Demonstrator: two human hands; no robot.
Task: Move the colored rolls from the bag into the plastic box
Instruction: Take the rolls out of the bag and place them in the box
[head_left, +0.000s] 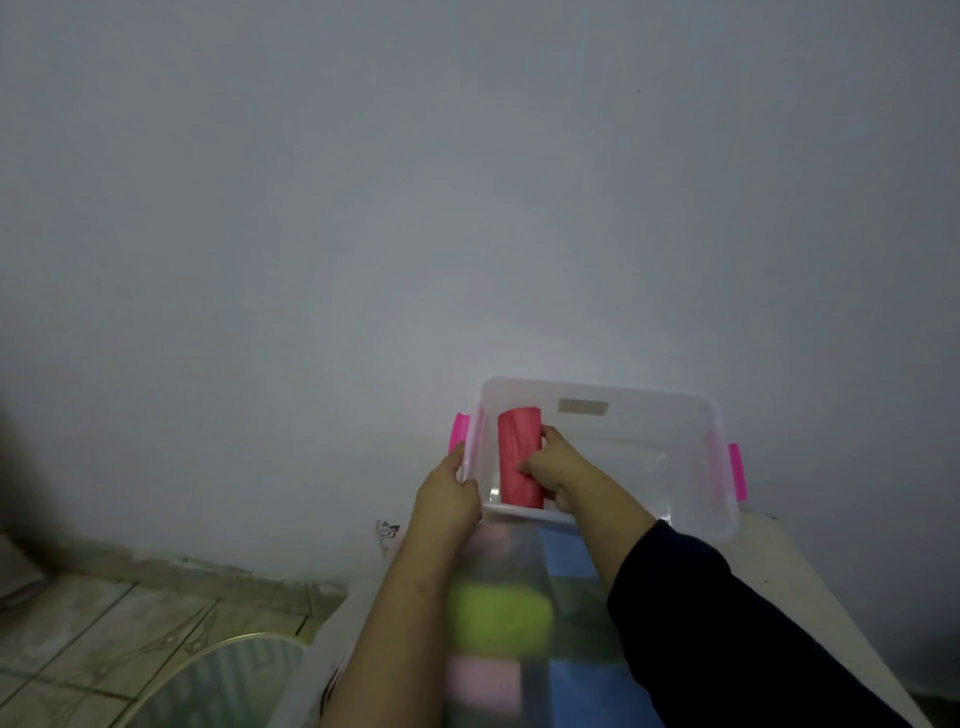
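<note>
Red and upright-lying, the roll (519, 457) sits inside the clear plastic box (691, 415), toward its left wall. We see the right hand (553, 462) with fingers (527, 466) curled against the roll, gripping it. The left hand (447, 493) clasps the box's left rim near a pink latch (459, 430). Nearer us, blurred, a transparent bag (524, 571) holds green (501, 616) and pink rolls (483, 680) on the table (789, 561).

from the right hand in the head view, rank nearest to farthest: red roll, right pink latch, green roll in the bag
1. red roll: gripped by the right hand, inside the plastic box.
2. green roll: below, toward the camera, in the bag.
3. right pink latch: on the box's far right side.
</note>
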